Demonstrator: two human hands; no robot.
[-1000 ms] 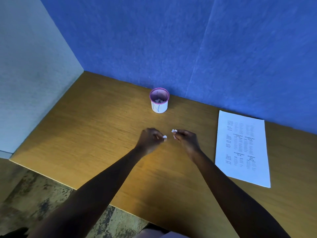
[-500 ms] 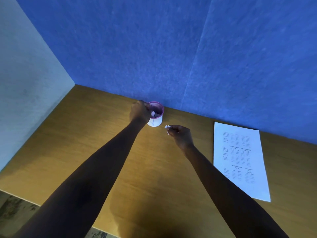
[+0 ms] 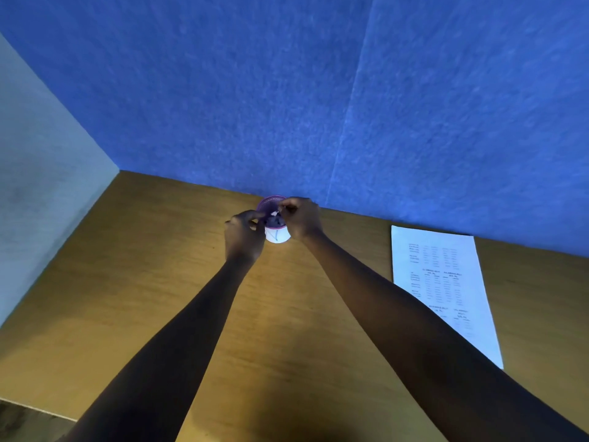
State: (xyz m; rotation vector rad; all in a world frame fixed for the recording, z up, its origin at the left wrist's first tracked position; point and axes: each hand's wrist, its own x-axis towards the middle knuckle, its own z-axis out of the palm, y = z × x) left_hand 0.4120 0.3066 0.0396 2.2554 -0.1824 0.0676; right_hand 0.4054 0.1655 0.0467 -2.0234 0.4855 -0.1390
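Observation:
A small white cup with a purple rim stands on the wooden table, close to the blue back wall. Paper scraps lie inside it. My right hand hovers over the cup's right rim and pinches a small white paper scrap above the opening. My left hand is at the cup's left side with its fingers curled by the rim; I see nothing held in it. Both forearms reach in from the bottom of the view.
A printed white sheet of paper lies flat on the table at the right. A blue felt wall closes the back and a pale partition the left. The table's near-left edge meets the floor at the bottom left.
My right hand has carried its white scrap from the table's middle to above the cup. My left hand, over the cup half a second ago, has drawn back to its left side.

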